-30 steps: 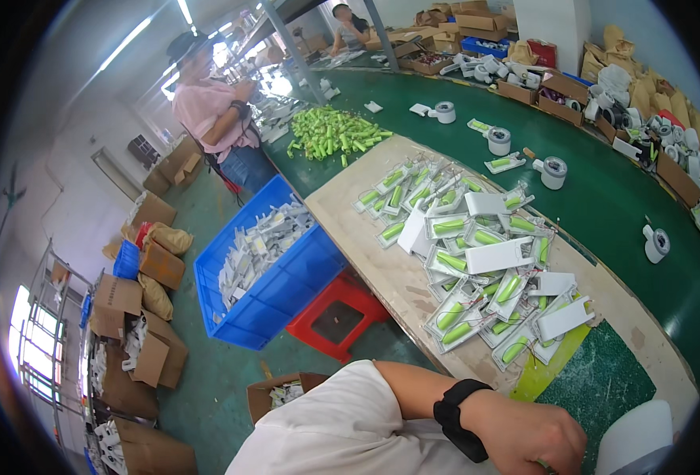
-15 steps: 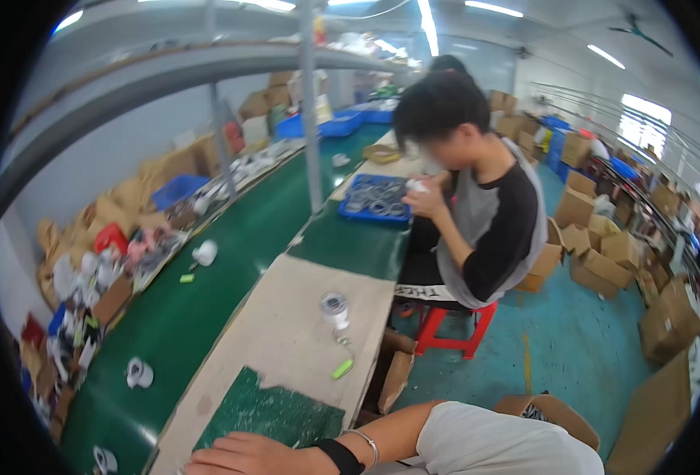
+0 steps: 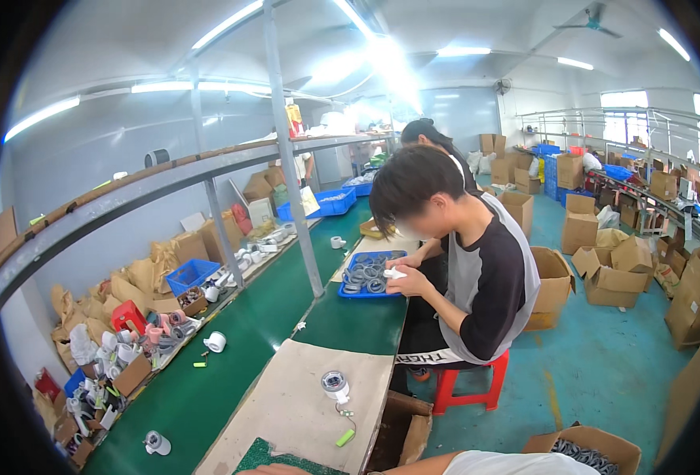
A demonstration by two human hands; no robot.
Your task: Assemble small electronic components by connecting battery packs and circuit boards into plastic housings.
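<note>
Only the back of my right hand (image 3: pixel 275 470) shows at the lower edge, over a green mat (image 3: pixel 263 455) lying on the cardboard sheet; its fingers are cut off, so their state is hidden. My left hand is outside the picture. Nearest on the cardboard sheet (image 3: pixel 298 380) stands a white and grey round device housing (image 3: pixel 335 385) with a clear-looking top. Thin wires run from it to a bright green battery-like cylinder (image 3: pixel 345 437). Similar white housings, one (image 3: pixel 215 341) beside a green cylinder and another (image 3: pixel 157 442) farther down, lie on the green belt (image 3: pixel 176 388).
A co-worker (image 3: pixel 477 261) sits on a red stool (image 3: pixel 470 384), both hands on a small white part, beside a blue tray (image 3: pixel 366 290) of grey rings. A metal post (image 3: pixel 291 158) and shelf rail stand over the belt. Cardboard boxes (image 3: pixel 587 447) are on the floor at right.
The view has tilted up, so my right hand and forearm have mostly dropped out at the bottom. Housings on the belt appear shifted in the picture. The co-worker's hands are lower, nearer the tray.
</note>
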